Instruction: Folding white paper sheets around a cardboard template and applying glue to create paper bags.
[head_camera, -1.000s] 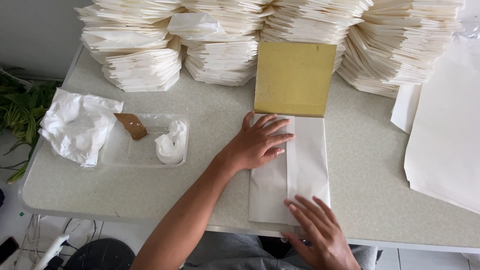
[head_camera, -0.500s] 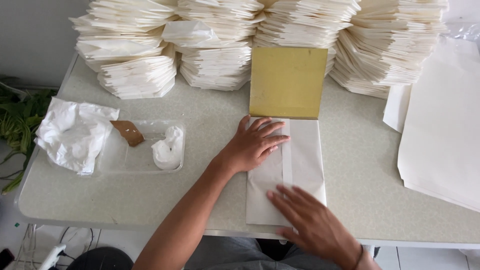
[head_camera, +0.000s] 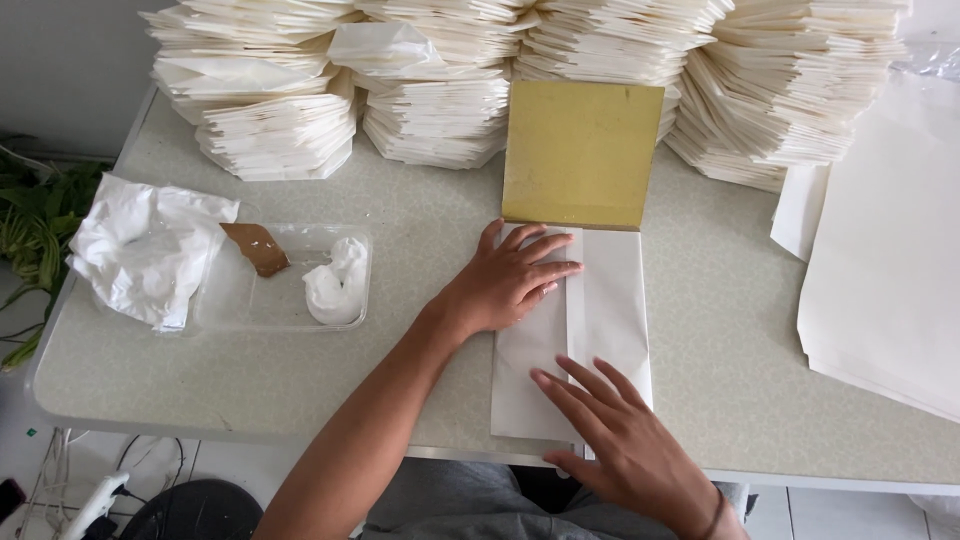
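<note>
Currently, one white paper sheet (head_camera: 610, 300) folded over gold board (head_camera: 582, 153) at twelve o'clock: my left hand (head_camera: 510, 280) and right hand (head_camera: 620, 440) press flat, fingers spread, gripping nothing; seam unglued, I judge.

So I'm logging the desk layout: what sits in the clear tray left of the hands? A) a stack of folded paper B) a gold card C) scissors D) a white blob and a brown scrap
D: the tray holds a white blob and, at its upper left corner, a brown scrap; nothing else shows in it.

White folded paper (head_camera: 600, 330) — flat, table-edge
</note>
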